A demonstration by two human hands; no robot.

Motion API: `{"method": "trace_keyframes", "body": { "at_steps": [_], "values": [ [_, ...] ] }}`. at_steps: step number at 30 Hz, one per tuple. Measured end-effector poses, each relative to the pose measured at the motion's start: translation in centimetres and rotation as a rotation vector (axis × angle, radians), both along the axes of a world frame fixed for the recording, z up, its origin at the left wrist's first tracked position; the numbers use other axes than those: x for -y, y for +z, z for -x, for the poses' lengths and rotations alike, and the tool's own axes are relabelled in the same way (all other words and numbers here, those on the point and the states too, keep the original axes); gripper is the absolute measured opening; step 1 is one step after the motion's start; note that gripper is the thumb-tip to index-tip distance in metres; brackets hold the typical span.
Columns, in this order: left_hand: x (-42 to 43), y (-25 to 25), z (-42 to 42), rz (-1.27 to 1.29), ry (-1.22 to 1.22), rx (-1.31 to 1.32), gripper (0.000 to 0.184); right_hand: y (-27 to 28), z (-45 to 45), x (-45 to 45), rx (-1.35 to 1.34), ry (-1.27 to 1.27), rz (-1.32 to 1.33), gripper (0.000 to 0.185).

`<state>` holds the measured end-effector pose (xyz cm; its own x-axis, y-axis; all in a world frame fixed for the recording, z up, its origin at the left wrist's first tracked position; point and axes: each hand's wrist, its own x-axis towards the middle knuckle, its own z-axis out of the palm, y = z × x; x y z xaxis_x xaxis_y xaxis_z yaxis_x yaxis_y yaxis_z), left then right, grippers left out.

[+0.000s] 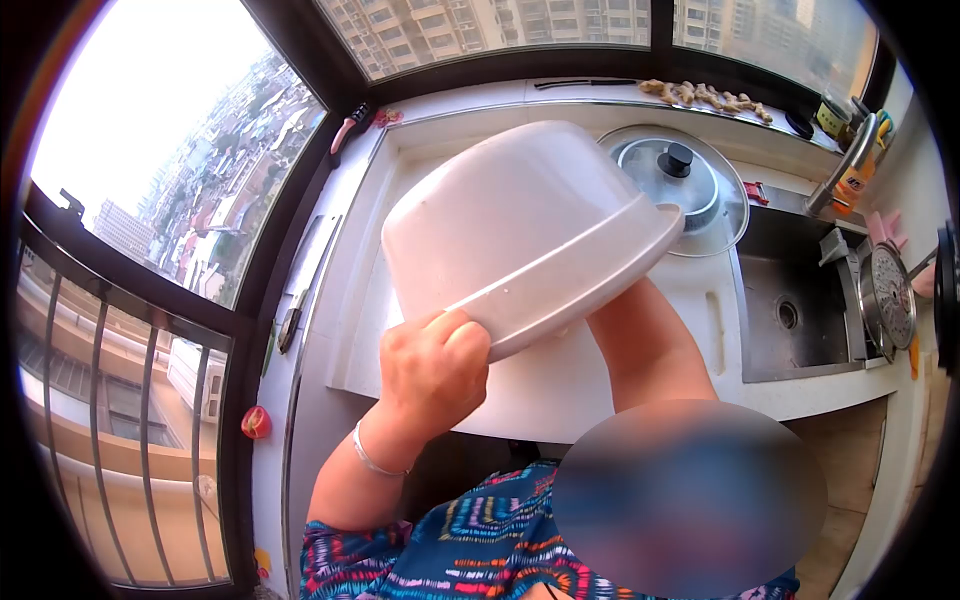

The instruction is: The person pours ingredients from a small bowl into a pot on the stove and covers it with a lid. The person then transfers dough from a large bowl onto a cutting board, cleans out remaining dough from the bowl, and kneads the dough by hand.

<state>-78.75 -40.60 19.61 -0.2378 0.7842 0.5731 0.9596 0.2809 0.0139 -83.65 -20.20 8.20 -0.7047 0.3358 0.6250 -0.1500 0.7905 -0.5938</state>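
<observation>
White basin (515,225), tilted, base upward

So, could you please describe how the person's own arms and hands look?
The left hand is ungloved, with a thin, silver-coloured bangle at its wrist. The short, dark-blue left sleeve bears multicoloured dashes. The bare right forearm shows no bracelet; the right hand is hidden.

"Where is it brightest?"

"Ten o'clock: a dark-framed window (235,180) full of white sky (170,75). At twelve, another window (580,25) faces an apartment block (420,30)."

"Anything else?"

"Railing bars (95,375) at eight, a white countertop (560,390) around the dial's centre, a stainless-steel sink (775,345) at three."
</observation>
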Motion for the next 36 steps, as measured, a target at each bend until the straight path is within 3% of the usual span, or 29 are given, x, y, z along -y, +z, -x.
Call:
{"method": "trace_keyframes", "body": {
  "at_steps": [5,7,9,10,11,13,16,17,19,24,36],
  "values": [
    [-0.4,-0.1,0.5,-0.058,0.101,-0.057,0.019,-1.8,-1.6,3.8,0.266,-0.016,-0.077,0.025],
    [-0.7,0.3,1.1,-0.073,0.156,-0.09,0.018,-2.2,-4.7,6.1,0.416,0.094,-0.161,0.024],
    [-0.7,1.0,1.5,-0.103,0.182,0.011,0.018,-1.7,-8.8,7.5,0.374,0.234,-0.243,0.028],
    [-0.6,1.3,1.6,-0.113,0.175,0.027,0.019,-0.3,-10.7,7.8,0.535,0.321,-0.221,0.033],
    [-0.5,1.5,1.6,-0.123,0.169,0.043,0.02,-0.9,-11.9,7.9,0.406,0.311,-0.304,0.031],
    [-0.1,1.3,1.7,-0.133,0.136,0.03,0.016,2.0,-12.0,7.0,0.675,0.354,-0.09,0.032],
    [0.6,1.1,1.8,-0.132,0.097,0.023,0.013,3.1,-8.9,5.2,0.579,0.199,-0.175,0.032],
    [0.8,1.0,2.0,-0.125,0.084,0.032,0.013,2.9,-7.6,4.8,0.541,0.145,-0.094,0.031],
    [1.4,0.6,2.6,-0.136,0.053,0.047,0.015,3.2,-5.8,4.2,0.269,-0.052,-0.072,0.044],
    [2.4,0.6,3.2,-0.137,0.003,0.061,0.027,1.5,-0.4,0.6,0.301,-0.043,-0.051,0.046],
    [2.5,-0.1,5.4,-0.156,-0.158,0.153,0.029,-0.1,2.0,0.7,0.396,-0.034,-0.039,0.049]
  ]
}}
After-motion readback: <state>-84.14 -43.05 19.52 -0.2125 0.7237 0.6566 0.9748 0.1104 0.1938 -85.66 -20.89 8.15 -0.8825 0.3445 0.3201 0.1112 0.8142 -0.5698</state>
